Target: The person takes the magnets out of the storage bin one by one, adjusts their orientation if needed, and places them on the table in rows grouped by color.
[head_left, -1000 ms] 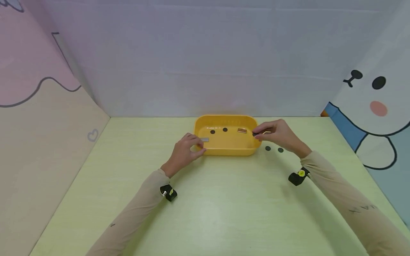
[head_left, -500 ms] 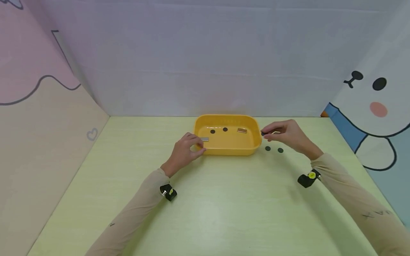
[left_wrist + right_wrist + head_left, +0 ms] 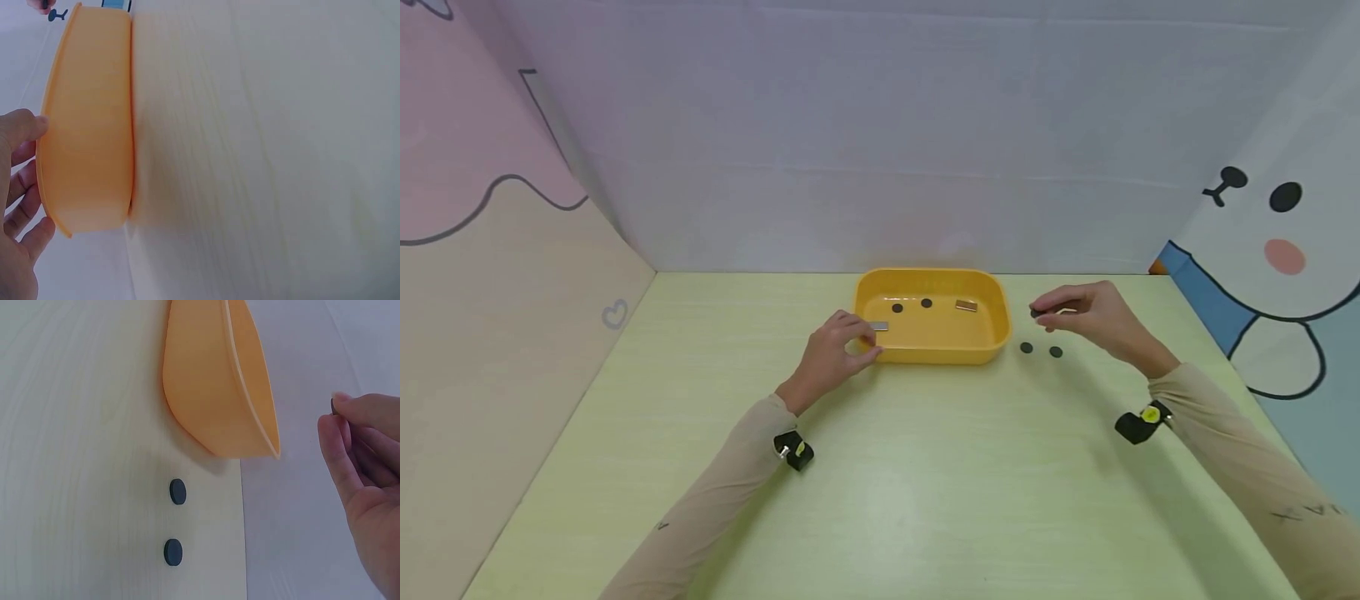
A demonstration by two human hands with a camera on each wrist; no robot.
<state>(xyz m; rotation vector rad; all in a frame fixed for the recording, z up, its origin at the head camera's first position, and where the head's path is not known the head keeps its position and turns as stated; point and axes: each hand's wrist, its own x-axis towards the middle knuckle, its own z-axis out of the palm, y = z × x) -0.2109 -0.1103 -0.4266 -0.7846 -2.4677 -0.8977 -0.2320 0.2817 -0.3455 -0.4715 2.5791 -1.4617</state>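
Sleeves, pale beige, two: left sleeve (image 3: 715, 500), right sleeve (image 3: 1240, 475), each with a small black wrist camera, left (image 3: 794, 451) and right (image 3: 1142, 422). Loose discs, dark, round, two, lying flat on the table (image 3: 880, 467) just beside the tray's right end: inner disc (image 3: 1026, 347) and outer disc (image 3: 1056, 352), side by side and apart. Left hand (image 3: 831, 354): grips the rim at the tray's left end, as it does in the earlier views. Right hand (image 3: 1093, 315): pinches a held disc (image 3: 1036, 313) between thumb and fingertips, raised above the table; changed, having moved rightward from over the tray's right rim to outside it, so this disc now belongs with those out of the tray. Held disc: round, no long axis; nearly edge-on in the right wrist view. Yellow tray (image 3: 940, 356): near the table's rear edge, upright, mouth up, long axis running left to right; unmoved. Contents: silver bar (image 3: 881, 326), left end hidden by the left hand, visible length left to right; copper-toned bar (image 3: 966, 306), long axis left to right, right end slightly nearer; two flat dark discs, one (image 3: 897, 308) and another (image 3: 927, 303). Backdrop (image 3: 850, 150): pale fabric.
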